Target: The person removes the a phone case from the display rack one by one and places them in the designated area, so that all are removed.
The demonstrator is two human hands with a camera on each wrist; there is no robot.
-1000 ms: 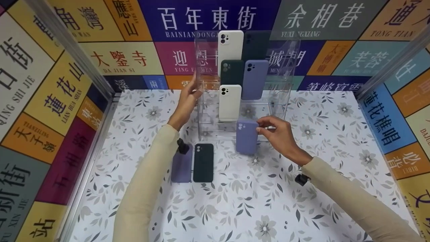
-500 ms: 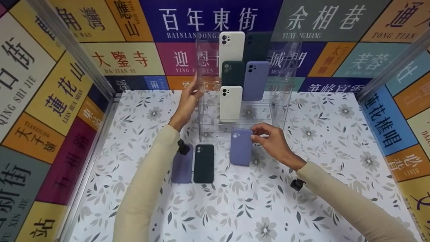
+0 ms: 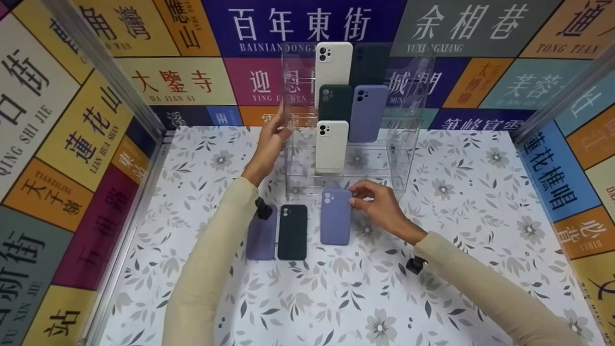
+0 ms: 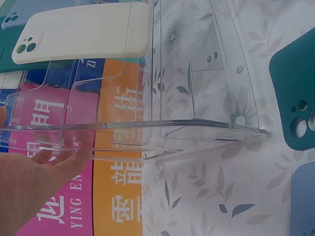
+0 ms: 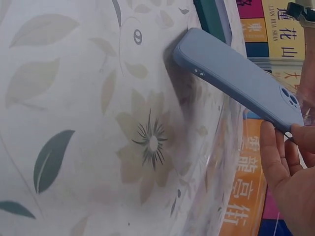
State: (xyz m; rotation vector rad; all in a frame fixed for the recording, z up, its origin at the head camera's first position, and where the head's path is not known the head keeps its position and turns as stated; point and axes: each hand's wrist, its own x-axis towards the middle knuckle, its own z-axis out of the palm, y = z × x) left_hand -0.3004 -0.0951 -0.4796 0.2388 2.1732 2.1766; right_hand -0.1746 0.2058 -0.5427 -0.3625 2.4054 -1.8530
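Observation:
My right hand (image 3: 384, 211) pinches a lavender phone case (image 3: 335, 218) by its upper right edge, in front of the display rack. In the right wrist view the lavender case (image 5: 236, 73) tilts, its lower end close to the table; I cannot tell if it touches. My left hand (image 3: 269, 149) grips the left side of the clear acrylic rack (image 4: 197, 123), with fingers behind the panel. On the rack stand a white case (image 3: 331, 149) low, a dark green case (image 3: 335, 102) and a lavender case (image 3: 369, 115) above, and a white case (image 3: 334, 62) and dark green case (image 3: 371, 62) on top.
On the table (image 3: 346, 307) left of the held case lie a dark green case (image 3: 292, 235) and a purple case (image 3: 262, 245), side by side; my left wrist camera (image 3: 262, 208) partly covers the purple one. Sign-printed walls (image 3: 307, 24) stand behind and at both sides.
My right hand has brought the lavender case down and to the left, away from the rack toward the dark green case on the table. My left hand has stayed on the rack.

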